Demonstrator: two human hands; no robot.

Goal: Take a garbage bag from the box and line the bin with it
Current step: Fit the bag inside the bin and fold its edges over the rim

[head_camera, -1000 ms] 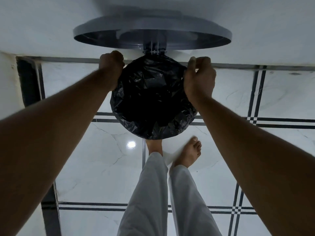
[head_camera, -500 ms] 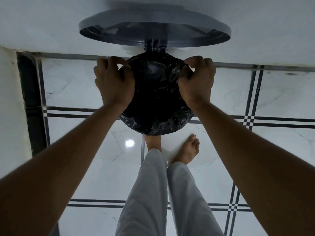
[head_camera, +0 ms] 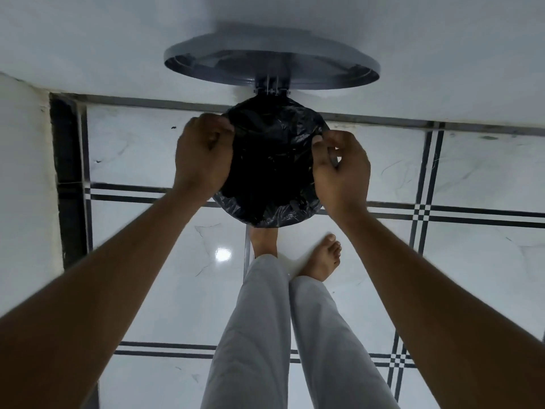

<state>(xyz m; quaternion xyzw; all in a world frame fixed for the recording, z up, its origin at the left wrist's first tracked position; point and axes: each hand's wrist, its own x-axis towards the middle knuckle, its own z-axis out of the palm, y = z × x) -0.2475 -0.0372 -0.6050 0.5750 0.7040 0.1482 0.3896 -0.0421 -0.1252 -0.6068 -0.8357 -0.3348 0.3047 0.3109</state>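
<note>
Now | left hand (head_camera: 203, 154), right hand (head_camera: 339, 169) pinch garbage bag (head_camera: 271, 160) (folded outward) | bin body hidden

No readable text, labels, brands or numbers anywhere in view.

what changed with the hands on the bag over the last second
Both hands slid from the far rim toward the near side: left hand and right hand now pinch the black bag at the bin's sides. The lid stays open, feet unmoved.
</note>
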